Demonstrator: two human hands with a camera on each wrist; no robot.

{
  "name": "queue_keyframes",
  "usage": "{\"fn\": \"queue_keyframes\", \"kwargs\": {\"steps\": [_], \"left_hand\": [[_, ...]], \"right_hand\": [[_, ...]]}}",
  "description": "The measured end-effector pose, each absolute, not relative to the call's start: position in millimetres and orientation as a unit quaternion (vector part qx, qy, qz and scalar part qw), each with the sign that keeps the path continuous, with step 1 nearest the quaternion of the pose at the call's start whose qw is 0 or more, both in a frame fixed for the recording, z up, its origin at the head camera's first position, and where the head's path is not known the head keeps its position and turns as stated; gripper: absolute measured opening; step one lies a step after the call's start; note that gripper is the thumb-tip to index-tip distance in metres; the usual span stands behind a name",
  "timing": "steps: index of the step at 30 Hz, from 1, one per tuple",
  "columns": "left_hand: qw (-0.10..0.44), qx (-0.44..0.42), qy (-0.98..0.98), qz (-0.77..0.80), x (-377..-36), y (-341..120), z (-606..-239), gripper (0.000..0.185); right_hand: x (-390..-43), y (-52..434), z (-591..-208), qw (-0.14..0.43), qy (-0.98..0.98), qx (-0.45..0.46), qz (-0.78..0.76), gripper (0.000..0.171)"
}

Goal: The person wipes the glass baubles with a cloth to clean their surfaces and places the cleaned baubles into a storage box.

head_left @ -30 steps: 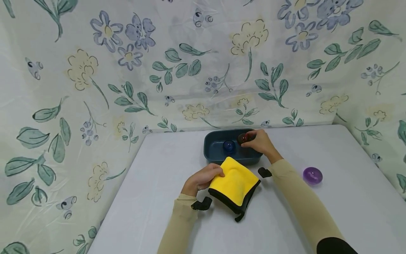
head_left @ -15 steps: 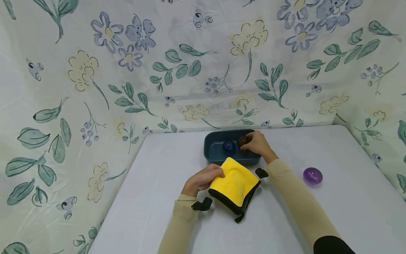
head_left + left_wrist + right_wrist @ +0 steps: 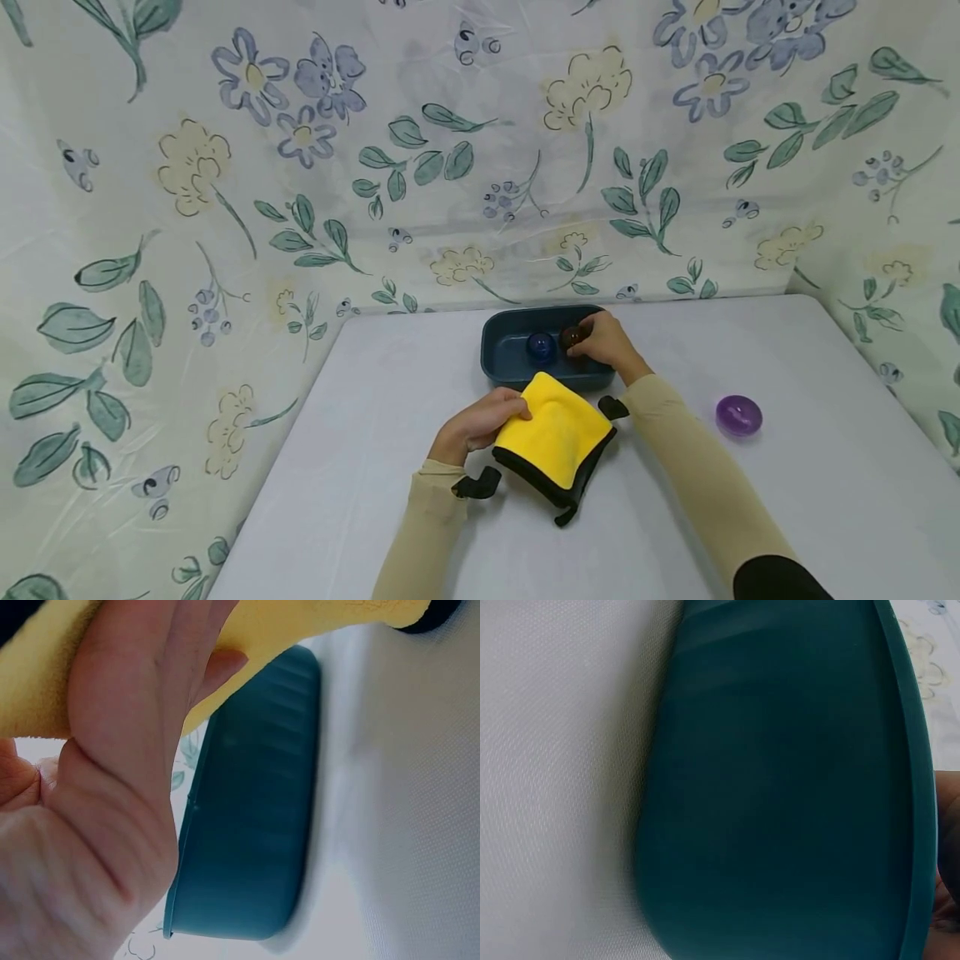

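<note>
A dark teal tub (image 3: 501, 360) stands at the back of the white table; its outer wall (image 3: 780, 795) fills the right wrist view and also shows as the tub (image 3: 255, 825) in the left wrist view. Inside it lie a blue ball (image 3: 539, 344) and a dark red ball (image 3: 573, 336). My right hand (image 3: 606, 343) reaches over the rim and grips the red ball. My left hand (image 3: 480, 421) holds the edge of a folded yellow cloth (image 3: 553, 425) with a black border, lying just in front of the tub. The same yellow cloth (image 3: 285, 630) runs behind the fingers (image 3: 142, 690).
A purple ball (image 3: 738, 415) sits on the table (image 3: 360, 417) to the right of my right forearm. A floral sheet (image 3: 300, 167) hangs behind and on both sides of the table. Black wrist straps (image 3: 477, 483) show near both sleeves.
My right hand has sunk a little lower into the tub with the red ball. The left hand and the cloth have stayed in place.
</note>
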State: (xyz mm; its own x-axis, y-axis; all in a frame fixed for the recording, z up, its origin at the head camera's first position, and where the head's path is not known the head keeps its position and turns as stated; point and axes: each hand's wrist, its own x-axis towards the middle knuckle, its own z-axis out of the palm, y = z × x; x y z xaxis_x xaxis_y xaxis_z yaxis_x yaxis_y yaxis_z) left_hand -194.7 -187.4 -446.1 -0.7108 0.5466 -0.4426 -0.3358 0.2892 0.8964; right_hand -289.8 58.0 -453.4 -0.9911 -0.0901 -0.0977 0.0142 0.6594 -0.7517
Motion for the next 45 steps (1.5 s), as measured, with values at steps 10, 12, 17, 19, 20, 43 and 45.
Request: {"fn": "queue_keyframes", "kwargs": {"steps": [10, 12, 17, 19, 20, 43, 45], "left_hand": [[0.37, 0.082, 0.711, 0.592, -194.2, -187.3, -446.1, 0.031], [0.371, 0.083, 0.711, 0.592, -194.6, -187.3, -446.9, 0.03], [0.37, 0.081, 0.712, 0.591, -194.8, -188.1, -447.1, 0.032], [0.369, 0.08, 0.714, 0.59, -194.5, -188.9, -446.7, 0.033], [0.369, 0.08, 0.714, 0.589, -194.4, -189.1, -446.6, 0.033], [0.373, 0.08, 0.718, 0.583, -195.4, -186.9, -446.9, 0.029], [0.373, 0.078, 0.719, 0.582, -196.0, -187.4, -446.2, 0.032]], "right_hand": [[-287.0, 52.8, -450.2, 0.072, 0.912, 0.001, -0.404, 0.066], [-286.4, 51.7, -449.2, 0.075, 0.914, 0.003, -0.398, 0.067], [-285.5, 51.4, -446.5, 0.078, 0.921, -0.006, -0.383, 0.073], [-284.8, 51.9, -444.2, 0.076, 0.922, -0.011, -0.379, 0.077], [-284.2, 52.4, -442.5, 0.074, 0.921, -0.014, -0.381, 0.078], [-190.3, 164.8, -384.8, -0.031, 0.9, -0.079, -0.427, 0.063], [-180.7, 183.1, -385.7, -0.039, 0.901, -0.076, -0.425, 0.063]]}}
